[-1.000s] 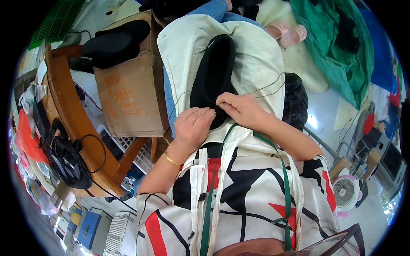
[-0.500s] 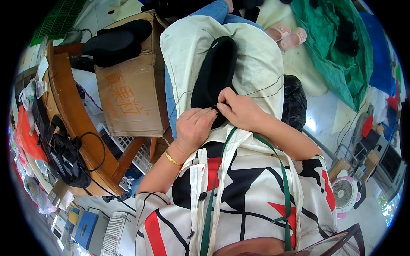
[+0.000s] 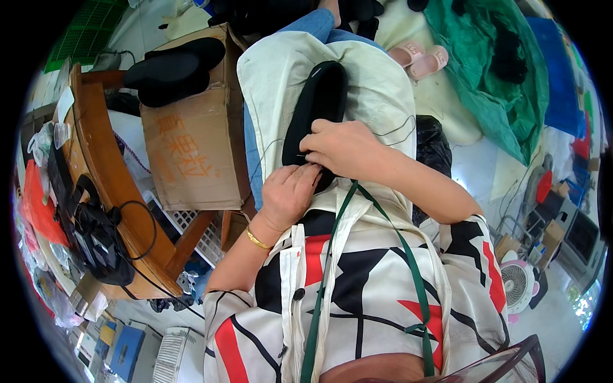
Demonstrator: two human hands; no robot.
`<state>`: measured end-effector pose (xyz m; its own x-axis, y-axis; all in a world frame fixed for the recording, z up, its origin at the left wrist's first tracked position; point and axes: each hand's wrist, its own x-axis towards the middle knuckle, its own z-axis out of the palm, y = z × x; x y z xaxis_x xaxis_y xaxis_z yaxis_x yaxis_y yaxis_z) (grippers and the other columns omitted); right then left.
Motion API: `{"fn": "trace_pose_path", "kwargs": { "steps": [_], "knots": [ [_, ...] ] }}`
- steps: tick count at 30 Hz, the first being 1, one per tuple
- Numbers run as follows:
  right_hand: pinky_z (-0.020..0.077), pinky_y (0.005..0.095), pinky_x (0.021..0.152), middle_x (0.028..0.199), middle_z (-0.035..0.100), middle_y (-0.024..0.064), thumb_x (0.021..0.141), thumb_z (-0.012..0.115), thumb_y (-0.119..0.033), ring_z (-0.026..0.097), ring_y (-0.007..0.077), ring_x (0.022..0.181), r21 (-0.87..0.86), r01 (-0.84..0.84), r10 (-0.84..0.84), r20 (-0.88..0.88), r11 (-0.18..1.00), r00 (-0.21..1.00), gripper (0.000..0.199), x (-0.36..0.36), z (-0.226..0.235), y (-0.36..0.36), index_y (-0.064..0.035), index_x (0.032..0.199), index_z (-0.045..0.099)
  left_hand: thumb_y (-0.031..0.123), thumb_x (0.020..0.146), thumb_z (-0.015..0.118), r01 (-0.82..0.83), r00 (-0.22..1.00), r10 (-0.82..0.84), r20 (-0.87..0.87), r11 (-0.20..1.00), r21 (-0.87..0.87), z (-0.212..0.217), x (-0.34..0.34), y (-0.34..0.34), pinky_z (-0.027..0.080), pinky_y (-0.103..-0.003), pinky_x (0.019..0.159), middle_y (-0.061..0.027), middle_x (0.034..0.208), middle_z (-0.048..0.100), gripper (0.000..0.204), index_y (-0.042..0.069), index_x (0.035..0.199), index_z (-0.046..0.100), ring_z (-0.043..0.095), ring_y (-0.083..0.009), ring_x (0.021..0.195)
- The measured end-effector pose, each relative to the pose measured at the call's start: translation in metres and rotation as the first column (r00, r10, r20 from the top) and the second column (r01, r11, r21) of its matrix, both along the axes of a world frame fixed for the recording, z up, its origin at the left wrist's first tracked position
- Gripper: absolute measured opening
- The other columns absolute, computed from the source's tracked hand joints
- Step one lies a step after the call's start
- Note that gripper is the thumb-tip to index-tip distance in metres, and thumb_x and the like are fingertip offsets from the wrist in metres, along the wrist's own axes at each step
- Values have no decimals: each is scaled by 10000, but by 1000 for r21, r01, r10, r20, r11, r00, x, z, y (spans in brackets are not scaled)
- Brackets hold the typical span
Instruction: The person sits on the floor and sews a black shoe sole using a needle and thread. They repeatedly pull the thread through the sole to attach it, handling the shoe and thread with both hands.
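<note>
A black cloth shoe (image 3: 319, 96) lies lengthwise on the cream apron (image 3: 383, 96) over my lap, its near end toward me. My left hand (image 3: 287, 195) grips the shoe's near left edge with its fingers bent. My right hand (image 3: 345, 148) reaches across the shoe's opening, fingers pinched together at the left edge just above my left fingertips. A thin pale glint shows by the right fingertips; it is too small to name. Dark thread (image 3: 399, 131) trails in a loose loop over the apron to the right, and another strand runs to the left of the shoe.
More black shoes (image 3: 172, 73) rest on a cardboard box (image 3: 191, 140) at the left, beside a wooden stool or table frame (image 3: 105, 185). Pink slippers (image 3: 428, 62), a green sack (image 3: 504, 108) and a black plastic bag (image 3: 434, 150) are to the right. A small fan (image 3: 517, 281) stands farther right.
My right hand has moved leftward over the shoe and turned, its fingers now pointing at the left edge. My left hand stays at nearly the same spot.
</note>
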<state>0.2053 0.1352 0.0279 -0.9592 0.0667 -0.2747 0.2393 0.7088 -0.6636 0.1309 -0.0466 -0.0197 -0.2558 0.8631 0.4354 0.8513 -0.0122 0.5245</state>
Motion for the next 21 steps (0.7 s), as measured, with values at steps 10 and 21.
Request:
{"fn": "trace_pose_path", "kwargs": {
  "steps": [10, 21],
  "knots": [
    [463, 342, 716, 838, 531, 90, 873, 615, -106, 565, 256, 815, -378, 220, -320, -224, 899, 920, 46, -10, -29, -10, -61, 873, 602, 14, 719, 757, 15, 995, -15, 99, 1000, 1, 0, -3, 1, 509, -356, 638, -78, 860, 663, 281, 56, 962, 622, 622, -263, 735],
    [500, 251, 485, 707, 617, 52, 993, 522, -231, 603, 123, 536, -923, 370, -589, 242, 105, 771, 179, 6, 12, 47, -71, 913, 522, 24, 763, 733, 95, 984, -79, 158, 991, -99, 12, -16, 9, 497, -352, 614, -73, 838, 658, 249, 64, 985, 626, 610, -256, 712]
  ]
}}
